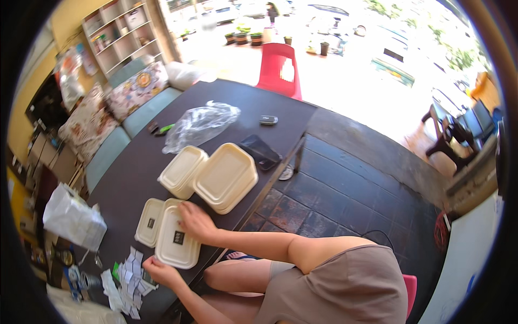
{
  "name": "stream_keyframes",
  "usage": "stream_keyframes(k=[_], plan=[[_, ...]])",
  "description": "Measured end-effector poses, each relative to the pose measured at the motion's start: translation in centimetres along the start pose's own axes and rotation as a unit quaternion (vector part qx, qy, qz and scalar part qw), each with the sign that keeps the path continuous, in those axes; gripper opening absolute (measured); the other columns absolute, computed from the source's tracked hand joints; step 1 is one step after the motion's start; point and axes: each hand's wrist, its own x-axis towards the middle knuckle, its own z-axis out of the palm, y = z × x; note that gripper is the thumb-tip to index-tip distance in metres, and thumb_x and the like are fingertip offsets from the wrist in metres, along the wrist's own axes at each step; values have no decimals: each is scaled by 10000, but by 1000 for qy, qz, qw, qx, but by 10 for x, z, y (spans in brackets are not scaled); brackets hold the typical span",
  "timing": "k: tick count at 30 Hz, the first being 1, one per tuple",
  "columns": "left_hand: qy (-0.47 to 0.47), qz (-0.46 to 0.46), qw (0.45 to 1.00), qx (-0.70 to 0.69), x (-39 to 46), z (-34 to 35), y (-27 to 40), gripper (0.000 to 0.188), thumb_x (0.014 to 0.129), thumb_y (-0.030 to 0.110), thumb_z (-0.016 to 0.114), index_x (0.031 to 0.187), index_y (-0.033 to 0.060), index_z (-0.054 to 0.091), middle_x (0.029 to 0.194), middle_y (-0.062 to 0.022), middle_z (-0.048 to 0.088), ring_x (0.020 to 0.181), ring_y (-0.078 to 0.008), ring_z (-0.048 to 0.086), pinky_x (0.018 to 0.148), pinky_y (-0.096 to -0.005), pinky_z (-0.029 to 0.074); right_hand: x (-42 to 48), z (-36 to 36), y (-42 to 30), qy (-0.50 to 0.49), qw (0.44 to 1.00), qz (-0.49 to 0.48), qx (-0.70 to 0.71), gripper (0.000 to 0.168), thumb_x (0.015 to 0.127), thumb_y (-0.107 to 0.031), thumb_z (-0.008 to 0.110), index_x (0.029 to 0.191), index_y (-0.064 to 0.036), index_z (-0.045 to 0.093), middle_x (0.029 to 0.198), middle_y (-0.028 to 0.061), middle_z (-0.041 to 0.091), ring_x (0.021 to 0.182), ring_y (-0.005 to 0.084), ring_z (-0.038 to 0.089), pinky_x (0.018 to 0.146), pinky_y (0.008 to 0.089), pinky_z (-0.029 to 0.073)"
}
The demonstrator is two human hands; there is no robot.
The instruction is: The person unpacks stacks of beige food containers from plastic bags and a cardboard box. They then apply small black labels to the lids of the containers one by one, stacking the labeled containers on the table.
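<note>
My right hand [196, 222] rests on the upper edge of a large cream lidded food container [168, 239], which bears a small black label. By that container's lower left corner is my left hand [162, 273], thumb and fingertips together; whether something small is between them cannot be made out. A smaller lidded container [149, 227], also with a black label, lies against the large one. Just past my left hand spreads a heap of white paper strips [131, 279]. Beyond my right hand stand a stack of large lidded containers [226, 174] and a stack of smaller ones [184, 166].
On the dark table [222, 91] lie a clear plastic bag [202, 123], a black pouch [261, 152], a small dark device [268, 120] and a green object [166, 128]. A white bag [75, 216] stands at the left edge. A red chair [279, 69] is at the far end.
</note>
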Motion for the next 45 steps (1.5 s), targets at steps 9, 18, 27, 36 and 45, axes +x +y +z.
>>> stream_keyframes(k=[9,18,27,36,45], plan=[[-96,-110,982,-123,17,7,-29,147,902,70,463,962,-53,516,904,-161,603,774,-223,606,667,-304,487,11,-198,0,232,942,-218,111,532,675,44,615,1161,-70,432,974,114,517,896,277,535,797,377,441],[-185,-309,839,-408,16,10,-15,223,886,98,479,1065,-34,500,986,-115,585,823,-175,609,640,-253,516,45,-611,292,514,801,286,-109,586,827,-80,511,1353,-26,260,849,100,523,709,181,511,644,299,418],[-181,-321,838,-403,21,11,-81,236,889,233,532,1034,47,514,905,-53,605,758,-126,606,600,-200,481,-119,-712,276,552,615,547,-131,797,764,-139,512,1429,-123,73,1001,154,627,879,250,630,777,354,485],[-177,-341,827,-411,16,15,-63,387,890,344,515,1144,54,481,1017,-95,582,896,-186,596,741,-276,496,-206,-751,263,568,556,574,-195,668,779,-136,510,1368,-74,202,937,158,626,839,266,628,741,355,488],[-189,-366,789,-456,8,-4,-22,375,877,305,503,1130,27,509,1008,-128,590,891,-224,613,732,-315,523,-205,-773,259,558,558,578,-209,585,797,-124,505,1325,-67,261,904,155,615,815,273,617,725,359,482]])
